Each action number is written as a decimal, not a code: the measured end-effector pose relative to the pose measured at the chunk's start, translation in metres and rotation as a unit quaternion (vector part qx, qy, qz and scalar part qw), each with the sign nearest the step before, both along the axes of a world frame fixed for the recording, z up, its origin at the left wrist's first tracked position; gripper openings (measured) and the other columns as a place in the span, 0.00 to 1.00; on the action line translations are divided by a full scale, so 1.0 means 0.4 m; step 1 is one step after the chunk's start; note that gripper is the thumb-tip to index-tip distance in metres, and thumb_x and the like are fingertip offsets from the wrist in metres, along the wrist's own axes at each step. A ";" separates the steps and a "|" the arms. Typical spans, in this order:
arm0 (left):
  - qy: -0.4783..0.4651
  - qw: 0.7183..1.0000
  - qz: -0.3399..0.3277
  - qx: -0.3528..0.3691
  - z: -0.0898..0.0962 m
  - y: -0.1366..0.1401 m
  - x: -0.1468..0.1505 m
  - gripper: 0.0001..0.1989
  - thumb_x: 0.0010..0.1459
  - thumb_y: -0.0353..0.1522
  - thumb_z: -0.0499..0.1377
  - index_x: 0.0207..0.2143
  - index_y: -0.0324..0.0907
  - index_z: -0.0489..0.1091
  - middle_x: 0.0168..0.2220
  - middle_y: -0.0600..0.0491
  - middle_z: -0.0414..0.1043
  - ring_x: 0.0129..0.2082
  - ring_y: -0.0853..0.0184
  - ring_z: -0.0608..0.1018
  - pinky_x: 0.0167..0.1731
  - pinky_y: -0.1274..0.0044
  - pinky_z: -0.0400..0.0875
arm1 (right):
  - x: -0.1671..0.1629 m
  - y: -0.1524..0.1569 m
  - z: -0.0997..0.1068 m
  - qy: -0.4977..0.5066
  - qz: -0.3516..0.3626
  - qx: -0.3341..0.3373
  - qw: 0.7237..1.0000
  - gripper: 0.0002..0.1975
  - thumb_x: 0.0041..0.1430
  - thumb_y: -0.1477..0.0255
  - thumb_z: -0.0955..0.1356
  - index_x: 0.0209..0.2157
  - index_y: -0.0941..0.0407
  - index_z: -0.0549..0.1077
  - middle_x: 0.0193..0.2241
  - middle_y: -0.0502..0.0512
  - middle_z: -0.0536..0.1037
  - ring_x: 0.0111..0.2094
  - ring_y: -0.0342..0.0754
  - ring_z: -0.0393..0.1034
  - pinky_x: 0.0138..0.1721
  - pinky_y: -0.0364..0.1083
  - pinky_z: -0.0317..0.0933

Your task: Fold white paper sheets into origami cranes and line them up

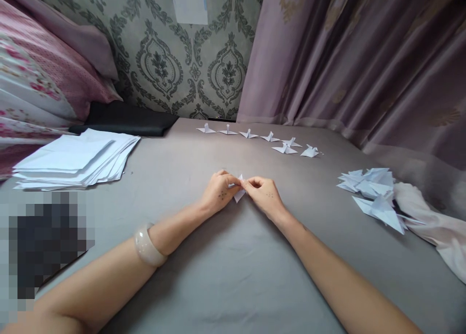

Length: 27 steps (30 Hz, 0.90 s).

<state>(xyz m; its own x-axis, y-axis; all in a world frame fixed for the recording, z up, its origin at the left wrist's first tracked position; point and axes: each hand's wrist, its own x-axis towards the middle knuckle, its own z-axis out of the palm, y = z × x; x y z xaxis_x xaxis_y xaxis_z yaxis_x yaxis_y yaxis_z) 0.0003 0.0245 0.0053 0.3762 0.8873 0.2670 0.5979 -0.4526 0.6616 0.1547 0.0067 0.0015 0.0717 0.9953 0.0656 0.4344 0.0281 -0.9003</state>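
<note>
A small folded piece of white paper [239, 195] is pinched between my two hands over the middle of the grey cloth surface. My left hand [220, 192], with a pale bangle [148, 246] on its forearm, grips the paper from the left with thumb and fingers pressed together. From the right, my right hand [265, 196] pinches the same paper near its top. The fingertips nearly meet and hide part of the folds. Beyond my hands stands a row of several small white origami cranes [248, 134].
A stack of white paper sheets [73, 154] lies on the left, before a black folded item [127, 119]. Larger origami cranes [378, 208] are heaped on the right beside a pale cloth [429, 222]. Purple curtains [309, 57] hang at the back right. The lower left is pixelated.
</note>
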 end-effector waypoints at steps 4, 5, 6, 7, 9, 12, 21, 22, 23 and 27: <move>0.006 1.000 -0.007 -0.002 -0.002 0.003 -0.003 0.08 0.56 0.31 0.59 0.35 0.45 0.78 0.33 0.50 0.78 0.40 0.61 0.73 0.43 0.70 0.65 | 0.005 0.001 0.009 0.022 -0.001 -0.031 0.999 0.11 0.49 0.65 0.66 0.26 0.58 0.77 0.24 0.51 0.77 0.27 0.44 0.68 0.32 0.42 0.60; 0.010 1.000 -0.013 0.000 -0.003 0.004 -0.004 0.08 0.57 0.32 0.59 0.35 0.45 0.78 0.34 0.51 0.78 0.40 0.61 0.73 0.44 0.69 0.64 | 0.007 -0.001 0.016 0.029 0.001 -0.048 0.998 0.11 0.48 0.65 0.67 0.26 0.58 0.77 0.22 0.50 0.75 0.25 0.43 0.66 0.30 0.42 0.59; 0.012 1.000 -0.019 0.003 -0.004 0.005 -0.004 0.08 0.57 0.32 0.58 0.35 0.46 0.78 0.34 0.51 0.78 0.40 0.61 0.73 0.45 0.69 0.63 | 0.008 -0.003 0.024 0.037 0.003 -0.066 0.997 0.11 0.47 0.65 0.67 0.27 0.58 0.77 0.21 0.49 0.74 0.23 0.41 0.64 0.28 0.41 0.58; 0.014 1.000 -0.022 0.006 -0.005 0.005 -0.005 0.08 0.57 0.32 0.58 0.35 0.46 0.78 0.35 0.52 0.78 0.41 0.61 0.73 0.45 0.68 0.63 | 0.009 -0.006 0.033 0.045 0.004 -0.081 0.996 0.11 0.46 0.64 0.68 0.27 0.58 0.77 0.19 0.48 0.72 0.21 0.40 0.62 0.26 0.41 0.56; 0.015 1.000 -0.022 0.008 -0.006 0.005 -0.005 0.08 0.58 0.33 0.58 0.35 0.46 0.77 0.35 0.52 0.79 0.40 0.61 0.73 0.45 0.68 0.62 | 0.010 -0.009 0.048 0.064 0.001 -0.104 0.993 0.11 0.45 0.64 0.68 0.26 0.58 0.76 0.18 0.47 0.70 0.19 0.39 0.59 0.24 0.40 0.54; 0.018 1.000 -0.023 0.009 -0.005 0.003 -0.003 0.08 0.58 0.33 0.57 0.35 0.46 0.77 0.35 0.52 0.79 0.41 0.61 0.73 0.45 0.68 0.60 | 0.011 -0.011 0.056 0.087 -0.001 -0.122 0.989 0.11 0.43 0.65 0.69 0.25 0.59 0.74 0.17 0.46 0.68 0.19 0.38 0.58 0.22 0.40 0.52; 0.043 0.998 -0.023 0.042 0.001 -0.002 0.003 0.08 0.58 0.33 0.57 0.32 0.47 0.77 0.37 0.54 0.80 0.40 0.62 0.73 0.42 0.69 0.57 | 0.019 0.004 0.041 0.087 0.002 -0.160 0.983 0.06 0.43 0.69 0.67 0.19 0.57 0.70 0.14 0.45 0.65 0.17 0.38 0.55 0.18 0.40 0.46; 0.043 0.998 -0.025 0.046 0.003 -0.004 0.004 0.08 0.58 0.33 0.57 0.32 0.47 0.77 0.37 0.54 0.80 0.40 0.62 0.73 0.42 0.69 0.57 | 0.020 0.006 0.041 0.085 0.003 -0.164 0.983 0.06 0.43 0.69 0.67 0.19 0.57 0.70 0.14 0.45 0.64 0.17 0.38 0.54 0.18 0.40 0.46; 0.043 0.998 -0.026 0.048 0.005 -0.005 0.005 0.09 0.58 0.33 0.57 0.32 0.47 0.77 0.37 0.54 0.80 0.40 0.62 0.73 0.42 0.69 0.56 | 0.023 0.006 0.042 0.085 0.008 -0.166 0.982 0.06 0.43 0.69 0.67 0.19 0.57 0.69 0.13 0.45 0.64 0.16 0.38 0.53 0.18 0.40 0.46; 0.029 0.998 -0.012 0.052 0.013 -0.002 0.002 0.09 0.58 0.31 0.56 0.30 0.46 0.77 0.37 0.54 0.79 0.40 0.62 0.73 0.42 0.69 0.56 | 0.033 0.003 0.039 0.102 0.017 -0.142 0.984 0.07 0.45 0.67 0.67 0.23 0.57 0.71 0.17 0.48 0.68 0.17 0.39 0.57 0.18 0.39 0.48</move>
<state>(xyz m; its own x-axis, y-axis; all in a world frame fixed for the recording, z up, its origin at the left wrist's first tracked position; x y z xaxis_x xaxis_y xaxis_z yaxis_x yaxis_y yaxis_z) 0.0011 0.0237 0.0104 0.4140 0.8464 0.3350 0.6217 -0.5318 0.5751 0.1681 0.0080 0.0170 0.0207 0.9735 -0.2276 0.2467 -0.2256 -0.9425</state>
